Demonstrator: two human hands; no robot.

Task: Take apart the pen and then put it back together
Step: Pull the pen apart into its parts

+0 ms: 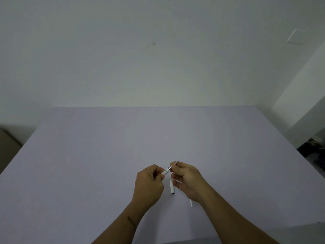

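A white pen (167, 170) is held slanted above the lavender table (123, 141), its metal tip pointing up and to the right. My left hand (149, 182) grips the white barrel end. My right hand (188, 180) pinches the silver tip section between thumb and forefinger. The white cap (171, 187) lies on the table between my hands. A thin white tube (191, 203) lies on the table, partly hidden under my right wrist.
A plain white wall rises behind the table's far edge. Dark objects (314, 147) sit on the floor off the right edge. A brown box (8, 145) stands beyond the left edge.
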